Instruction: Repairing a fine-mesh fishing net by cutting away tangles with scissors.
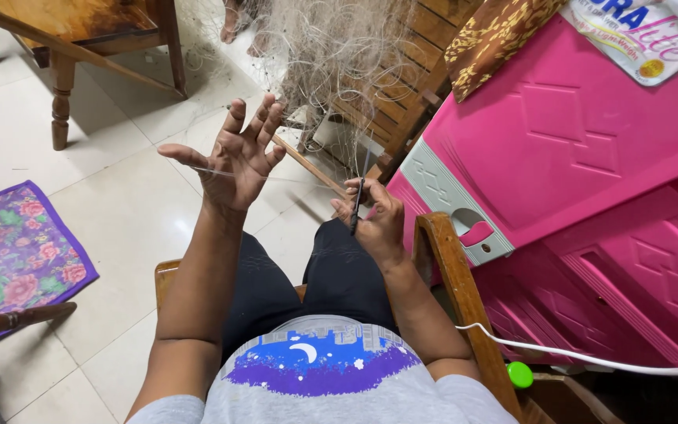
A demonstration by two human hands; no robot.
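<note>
Net (331, 55) hangs beyond both hands, its thread crossing left hand (237, 157).

Open floor (131, 212) to the left, wide lane, nothing on the tiles btwn the chair leg (60, 102) up top and the floral mat (13, 255) lower left. Straight ahead it's tight: net (331, 51) hangs in a tangled mass, loose strands trailing down twd the left hand (237, 157), which is spread with a line across the fingers. Slim stick (308, 166) crosses diagonally just under the net, btwn both hands. Right hand (370, 220) pinches a dark needle (357, 204), boxed in: armrest (453, 275) just beside it, pink cabinet (574, 149) walls off the whole right side. White cable (590, 360) runs across low right. Slatted bench (410, 86) behind the net blocks far reach.
</note>
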